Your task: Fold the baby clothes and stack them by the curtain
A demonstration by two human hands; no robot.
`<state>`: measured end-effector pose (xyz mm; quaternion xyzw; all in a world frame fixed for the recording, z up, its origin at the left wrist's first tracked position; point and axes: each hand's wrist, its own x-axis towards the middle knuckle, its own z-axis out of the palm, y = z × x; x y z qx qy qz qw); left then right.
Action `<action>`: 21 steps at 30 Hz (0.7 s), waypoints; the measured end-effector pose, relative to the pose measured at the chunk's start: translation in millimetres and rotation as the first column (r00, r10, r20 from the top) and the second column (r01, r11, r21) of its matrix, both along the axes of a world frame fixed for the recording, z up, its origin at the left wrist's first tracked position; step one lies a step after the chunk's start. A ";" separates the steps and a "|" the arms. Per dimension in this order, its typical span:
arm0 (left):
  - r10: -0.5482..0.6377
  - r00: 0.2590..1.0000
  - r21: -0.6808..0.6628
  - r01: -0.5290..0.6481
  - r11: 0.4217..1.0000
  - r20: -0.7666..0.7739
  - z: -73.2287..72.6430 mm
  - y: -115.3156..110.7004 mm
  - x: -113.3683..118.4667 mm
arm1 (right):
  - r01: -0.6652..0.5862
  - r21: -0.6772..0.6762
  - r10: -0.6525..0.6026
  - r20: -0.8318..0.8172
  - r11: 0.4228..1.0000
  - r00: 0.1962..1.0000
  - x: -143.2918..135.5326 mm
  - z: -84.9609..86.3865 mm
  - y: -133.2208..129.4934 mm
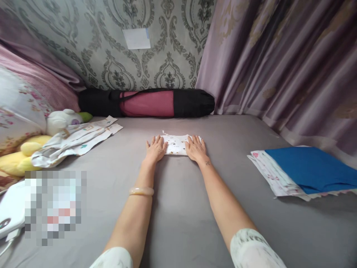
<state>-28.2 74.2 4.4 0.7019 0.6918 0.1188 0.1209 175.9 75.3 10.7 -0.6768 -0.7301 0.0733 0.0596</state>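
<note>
A small white cloth (176, 145) with a scattered print lies folded flat on the grey sheet (178, 208), a thin tie sticking out at its upper left. My left hand (156, 149) rests palm down on the cloth's left end, fingers spread. On the right end lies my right hand (196, 148), also flat with its fingers apart. Neither hand grips anything.
Folded cloths with a blue one (312, 167) on top lie at right. Crumpled printed clothing (80, 141), plush toys (60, 121) and a white device (13, 204) with a cable are at left. A long black-and-red bag (147, 103) lies along the wall.
</note>
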 end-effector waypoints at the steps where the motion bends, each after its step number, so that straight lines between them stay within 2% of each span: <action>1: 0.004 1.000 -0.002 -0.004 1.000 0.018 1.4 0.1 -0.1 | 0.000 0.005 0.000 -0.003 1.000 1.000 -1.5 2.8 -0.7; 6: 0.030 0.993 0.041 -0.035 0.999 0.116 7.4 -0.3 -2.6 | -0.079 0.106 0.085 -0.056 0.991 0.995 -23.7 16.3 -7.7; 9: 0.041 0.990 0.052 -0.048 0.997 0.135 6.7 -1.5 -5.5 | -0.123 0.062 0.128 -0.090 0.990 0.988 -37.9 12.9 -11.0; 15: 0.038 0.981 0.041 -0.047 0.998 0.189 -1.2 0.1 -9.8 | -0.141 0.047 0.144 -0.085 0.989 0.986 -40.3 -1.0 -9.9; 19: 0.071 0.945 0.073 -0.099 0.992 0.321 -9.4 9.8 -16.5 | -0.149 0.055 0.153 -0.082 0.987 0.985 -43.9 6.4 -9.6; 21: 0.069 0.904 0.134 -0.137 0.981 0.421 -13.5 15.6 -22.5 | -0.173 0.084 0.180 -0.082 0.981 0.980 -51.6 11.8 -9.3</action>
